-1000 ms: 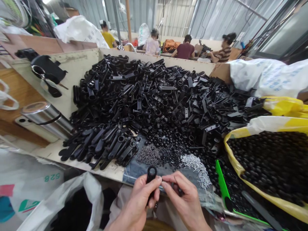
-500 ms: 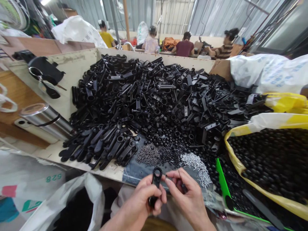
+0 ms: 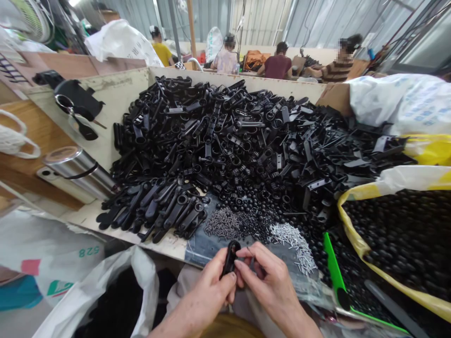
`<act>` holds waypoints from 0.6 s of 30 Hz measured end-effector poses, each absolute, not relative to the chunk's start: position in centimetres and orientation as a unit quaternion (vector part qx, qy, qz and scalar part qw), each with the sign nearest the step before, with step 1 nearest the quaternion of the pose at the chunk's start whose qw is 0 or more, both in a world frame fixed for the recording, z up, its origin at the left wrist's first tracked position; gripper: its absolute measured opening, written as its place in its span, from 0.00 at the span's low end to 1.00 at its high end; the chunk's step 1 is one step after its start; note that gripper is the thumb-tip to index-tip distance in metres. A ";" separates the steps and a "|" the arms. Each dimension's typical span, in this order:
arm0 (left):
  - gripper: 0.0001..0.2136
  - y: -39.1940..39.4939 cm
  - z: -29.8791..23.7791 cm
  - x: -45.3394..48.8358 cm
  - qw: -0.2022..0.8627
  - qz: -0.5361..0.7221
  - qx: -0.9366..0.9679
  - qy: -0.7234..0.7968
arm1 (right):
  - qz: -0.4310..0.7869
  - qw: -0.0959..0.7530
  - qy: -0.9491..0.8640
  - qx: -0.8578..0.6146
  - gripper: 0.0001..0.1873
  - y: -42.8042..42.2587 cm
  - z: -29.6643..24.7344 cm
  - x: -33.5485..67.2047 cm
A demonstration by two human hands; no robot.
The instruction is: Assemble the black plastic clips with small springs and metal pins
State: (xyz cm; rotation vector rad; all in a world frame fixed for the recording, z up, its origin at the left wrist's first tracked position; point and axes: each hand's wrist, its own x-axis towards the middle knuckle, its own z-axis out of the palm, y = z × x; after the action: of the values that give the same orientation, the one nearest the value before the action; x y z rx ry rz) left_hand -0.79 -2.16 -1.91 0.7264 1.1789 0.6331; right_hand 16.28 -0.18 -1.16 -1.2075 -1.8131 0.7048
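Observation:
My left hand (image 3: 210, 287) is closed round a black plastic handle part (image 3: 230, 256) with a ring at its top end, held upright at the table's near edge. My right hand (image 3: 269, 281) pinches at the ring end of that same part; whatever small piece sits between its fingertips is too small to name. Just beyond my hands lie a heap of dark small screws (image 3: 221, 224) and a heap of bright metal pins (image 3: 294, 241). A row of finished-looking black handles (image 3: 158, 211) lies to the left of them.
A huge pile of black plastic parts (image 3: 239, 136) fills the boxed table. A yellow-rimmed bag of black round pieces (image 3: 398, 234) sits right, with a green tool (image 3: 333, 272) beside it. A steel flask (image 3: 79, 171) lies left, an open white bag (image 3: 105, 300) below. Several people sit at the back.
The handle has turned edge-on in my left hand and both hands have shifted slightly up and right. The view has drifted a little left.

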 end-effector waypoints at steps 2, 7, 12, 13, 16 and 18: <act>0.34 -2.1 -2.2 -0.9 0.711 0.280 0.356 0.537 | 0.288 0.407 -0.714 -0.492 0.04 -0.4 -1.3 16.2; 0.26 -2.1 -2.3 -0.9 0.685 0.292 0.397 0.537 | 0.288 0.404 -0.721 -0.484 0.10 -0.9 -1.4 15.9; 0.21 -2.2 -1.7 -1.2 0.640 0.284 0.439 0.563 | 0.245 0.381 -0.759 -0.468 0.12 -1.6 -1.7 16.0; 0.21 -2.2 -1.6 -1.2 0.624 0.281 0.451 0.573 | 0.227 0.371 -0.771 -0.466 0.11 -1.7 -1.7 16.0; 0.21 -2.0 -1.5 -1.5 0.563 0.267 0.491 0.609 | 0.171 0.340 -0.805 -0.455 0.13 -1.9 -1.7 16.2; 0.22 -2.0 -1.8 -1.8 0.533 0.261 0.504 0.627 | 0.140 0.323 -0.823 -0.447 0.15 -1.9 -1.5 16.3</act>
State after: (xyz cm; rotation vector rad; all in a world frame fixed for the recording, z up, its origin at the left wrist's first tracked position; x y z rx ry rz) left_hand -1.77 -2.02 -1.77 1.2027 1.4956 0.6234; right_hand 16.28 -1.85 -1.48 -1.1730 -2.1595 0.3666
